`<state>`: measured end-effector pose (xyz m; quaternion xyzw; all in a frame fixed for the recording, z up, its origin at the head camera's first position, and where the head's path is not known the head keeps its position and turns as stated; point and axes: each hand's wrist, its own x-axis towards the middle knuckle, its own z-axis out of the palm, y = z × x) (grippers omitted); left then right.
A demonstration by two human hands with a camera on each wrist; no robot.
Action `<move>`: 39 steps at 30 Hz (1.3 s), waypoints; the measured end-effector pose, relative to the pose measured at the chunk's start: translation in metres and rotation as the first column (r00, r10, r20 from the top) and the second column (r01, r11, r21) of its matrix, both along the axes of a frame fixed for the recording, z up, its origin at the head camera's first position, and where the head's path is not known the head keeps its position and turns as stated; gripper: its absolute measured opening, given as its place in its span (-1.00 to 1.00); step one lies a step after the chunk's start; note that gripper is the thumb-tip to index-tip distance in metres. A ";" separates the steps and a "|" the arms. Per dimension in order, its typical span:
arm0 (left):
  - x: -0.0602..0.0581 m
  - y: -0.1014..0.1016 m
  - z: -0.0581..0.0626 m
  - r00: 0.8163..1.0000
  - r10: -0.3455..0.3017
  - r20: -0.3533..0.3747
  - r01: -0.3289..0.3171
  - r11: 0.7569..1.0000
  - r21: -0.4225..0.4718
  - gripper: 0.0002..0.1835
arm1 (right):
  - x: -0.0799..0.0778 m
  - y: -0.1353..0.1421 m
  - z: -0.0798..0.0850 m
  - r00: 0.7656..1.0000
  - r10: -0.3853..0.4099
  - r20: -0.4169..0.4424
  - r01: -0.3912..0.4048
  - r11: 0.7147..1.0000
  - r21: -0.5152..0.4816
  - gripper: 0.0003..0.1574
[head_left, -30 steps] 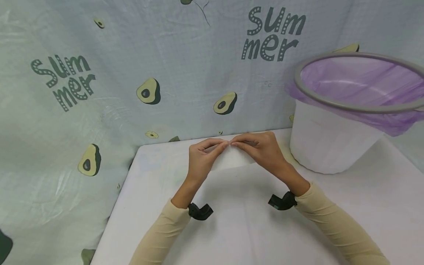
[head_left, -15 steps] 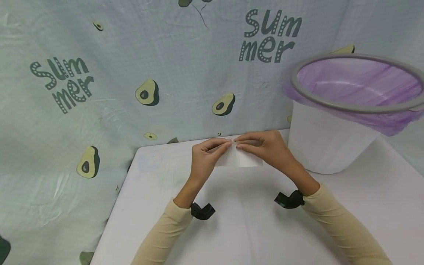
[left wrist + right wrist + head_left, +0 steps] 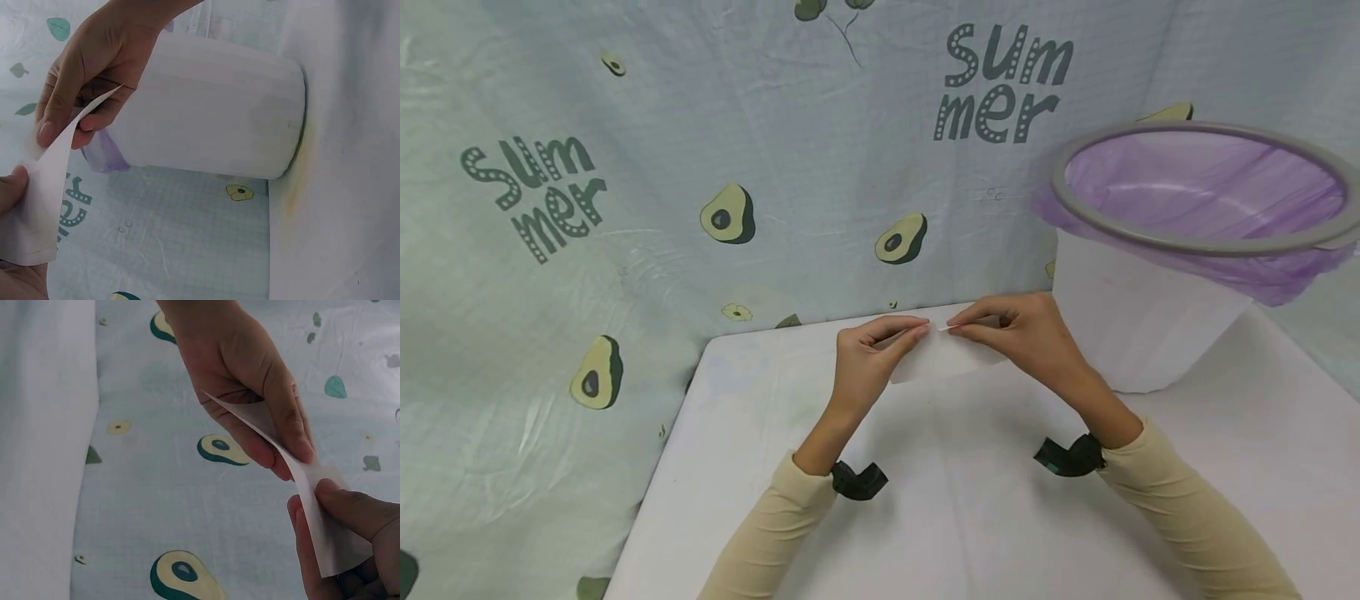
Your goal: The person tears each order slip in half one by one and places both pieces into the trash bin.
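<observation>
A small sheet of white paper (image 3: 951, 357) spans both hands above the far part of the table. My left hand (image 3: 867, 358) pinches its upper edge between thumb and fingers. With thumb and fingers, my right hand (image 3: 1018, 337) pinches the same edge a short way to the right. A small raised white flap shows at the right fingertips in the head view. From the left wrist, the paper (image 3: 44, 206) looks slightly bent, with its far corner sticking up by the right palm. In the right wrist view, the left thumb and fingers lie on opposite faces of the paper (image 3: 325, 540).
A white bin (image 3: 1142, 325) with a grey rim and purple liner bag (image 3: 1210, 187) stands at the right, near the right hand. Behind the white table (image 3: 790, 392) hangs a cloth (image 3: 820, 167) printed with avocados. Dark camera mounts (image 3: 859, 481) sit on both wrists.
The fingertips, nearly touching a second ago, have drawn apart as the right hand moved right. More of the paper shows between them, and the small flap has appeared. Both hands keep their pinch.
</observation>
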<state>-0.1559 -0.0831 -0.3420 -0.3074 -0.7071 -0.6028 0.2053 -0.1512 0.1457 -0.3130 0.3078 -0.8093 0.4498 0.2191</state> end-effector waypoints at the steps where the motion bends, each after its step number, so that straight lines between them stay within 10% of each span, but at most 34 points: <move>1: 0.000 0.000 0.000 1.000 -0.005 -0.003 0.005 1.000 0.004 -0.86 | 0.000 0.000 0.000 1.000 0.000 -0.006 0.000 1.000 -0.004 -0.82; 39: -0.009 0.003 0.011 0.998 -0.029 -0.052 0.031 0.999 0.041 -0.86 | 0.012 0.019 0.012 0.997 0.017 -0.079 -0.021 0.999 -0.043 -0.74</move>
